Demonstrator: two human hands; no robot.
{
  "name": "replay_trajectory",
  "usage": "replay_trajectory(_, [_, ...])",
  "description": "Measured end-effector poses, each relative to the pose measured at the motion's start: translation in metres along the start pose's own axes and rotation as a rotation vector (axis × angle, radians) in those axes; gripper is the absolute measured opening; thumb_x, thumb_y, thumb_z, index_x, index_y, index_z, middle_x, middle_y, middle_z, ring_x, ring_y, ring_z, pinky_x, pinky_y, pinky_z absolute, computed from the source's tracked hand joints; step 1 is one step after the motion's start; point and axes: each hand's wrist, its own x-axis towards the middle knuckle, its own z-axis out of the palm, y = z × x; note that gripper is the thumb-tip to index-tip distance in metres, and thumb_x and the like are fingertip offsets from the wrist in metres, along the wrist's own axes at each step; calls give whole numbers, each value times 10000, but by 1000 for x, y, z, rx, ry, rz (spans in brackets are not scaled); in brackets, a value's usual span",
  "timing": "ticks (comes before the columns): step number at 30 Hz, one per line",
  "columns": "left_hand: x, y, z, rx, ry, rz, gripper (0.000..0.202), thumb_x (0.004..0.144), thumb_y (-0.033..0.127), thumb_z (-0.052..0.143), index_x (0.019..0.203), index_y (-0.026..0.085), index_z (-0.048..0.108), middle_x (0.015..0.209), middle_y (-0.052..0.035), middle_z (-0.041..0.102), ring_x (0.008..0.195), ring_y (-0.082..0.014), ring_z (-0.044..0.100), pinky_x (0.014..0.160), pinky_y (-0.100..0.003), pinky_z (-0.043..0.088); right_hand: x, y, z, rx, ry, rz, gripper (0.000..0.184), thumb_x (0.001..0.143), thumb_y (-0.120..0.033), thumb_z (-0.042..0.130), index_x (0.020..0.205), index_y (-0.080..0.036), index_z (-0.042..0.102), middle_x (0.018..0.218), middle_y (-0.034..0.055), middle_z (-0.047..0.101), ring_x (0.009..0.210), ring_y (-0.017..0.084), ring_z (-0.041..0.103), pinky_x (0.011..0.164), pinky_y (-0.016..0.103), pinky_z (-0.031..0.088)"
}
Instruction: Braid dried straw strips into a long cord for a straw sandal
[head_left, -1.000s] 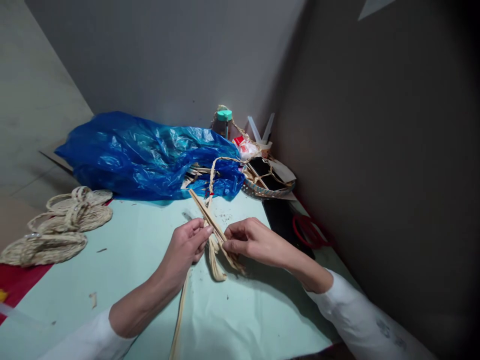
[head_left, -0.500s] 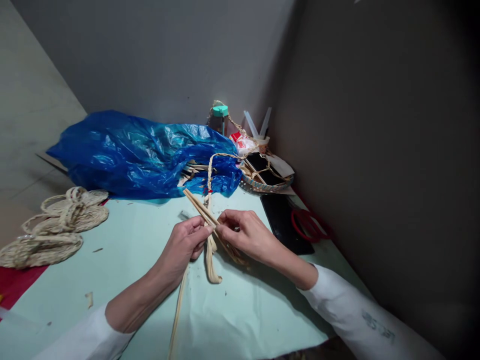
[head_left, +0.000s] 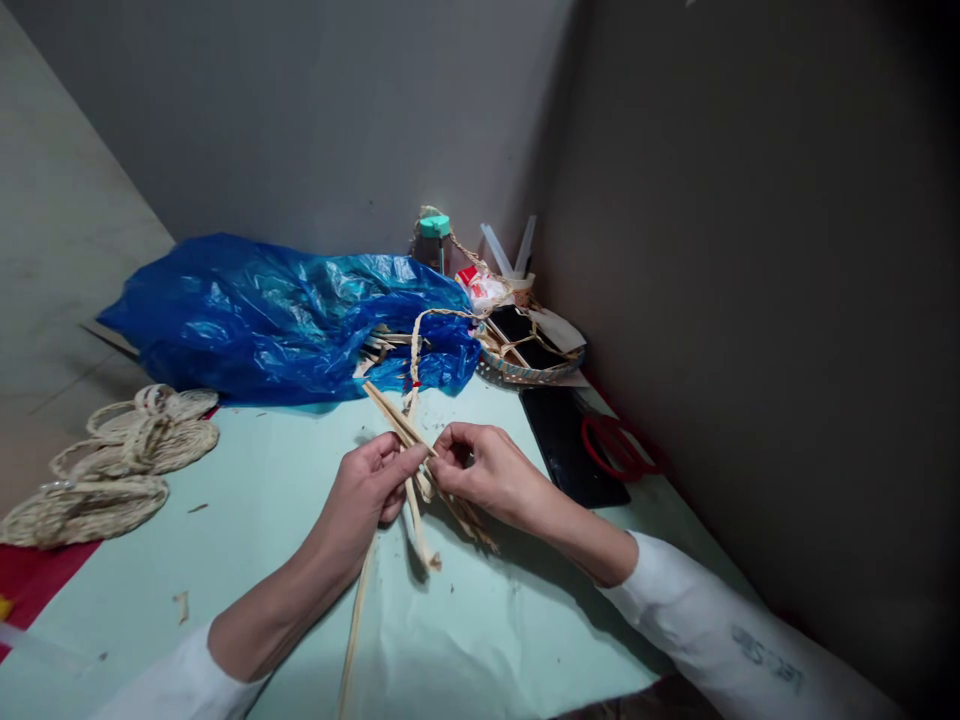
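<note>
Dry straw-coloured fibre strips (head_left: 390,410) cross at the middle of the table, pinched between my two hands. My left hand (head_left: 375,480) is closed on them, thumb on top. From the other side my right hand (head_left: 480,470) grips the strips with thumb and forefinger, close to my left thumb. Loose strip ends fan out below the fingers, and one long strip (head_left: 354,630) hangs from my left hand towards the table's front. A braided cord (head_left: 416,345) with a red tie runs up from the strips towards the basket. The fingertips partly hide the crossing point.
A blue plastic bag (head_left: 285,320) with strips in its mouth lies behind my hands. Woven straw sandals (head_left: 112,460) lie at the left. To the right are a black flat panel (head_left: 570,450), red-handled scissors (head_left: 615,447), a shallow basket (head_left: 525,370) and a green-lidded jar (head_left: 435,240).
The hands stay nearly in place on the strips. The loose ends under my fingers have shifted and straightened a little, and the view has tilted slightly.
</note>
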Motion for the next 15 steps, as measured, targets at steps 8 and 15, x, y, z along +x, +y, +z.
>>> replay_trajectory(8, [1,4,1,-55,-23,-77,256,726,327,708,819,129,576,539,99,282,456,-28,144,392,-154,93,0,-5,-5,181,-38,102,182,772,-289,537,664,-147,574,579,-36,454,557,83,377,528,212,292])
replay_trajectory(15, [4,-2,-7,-160,-58,-93,230,741,296,691,830,123,570,579,90,262,487,-38,120,408,-164,72,1,-3,-4,519,-64,225,150,733,-287,584,675,-149,572,537,-54,393,488,73,309,464,224,226])
